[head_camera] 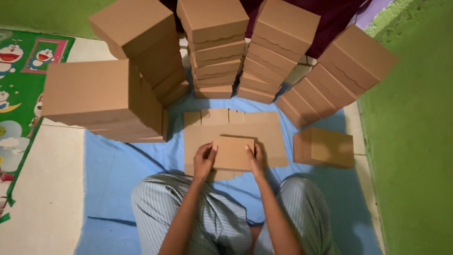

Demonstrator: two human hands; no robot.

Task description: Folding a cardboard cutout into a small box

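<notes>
On the blue cloth sheet [118, 174] between the seated person's striped-trousered knees lies a flat, die-cut brown cardboard blank [269, 134]. The left hand [204, 162] and right hand [256, 159] each pinch one side edge of a raised brown cardboard flap [232, 153], fingers closed on the board, thumbs on top. The step in hand appears to be the first fold of a box: the panel is lifted toward the body while the rest of the blank lies flat. Completing it would likely call for creasing along the scored line and raising the side walls. A single finished brown box [323, 147] sits just right of the blank; leaning stacks of finished brown boxes [217, 45] ring the far side.
</notes>
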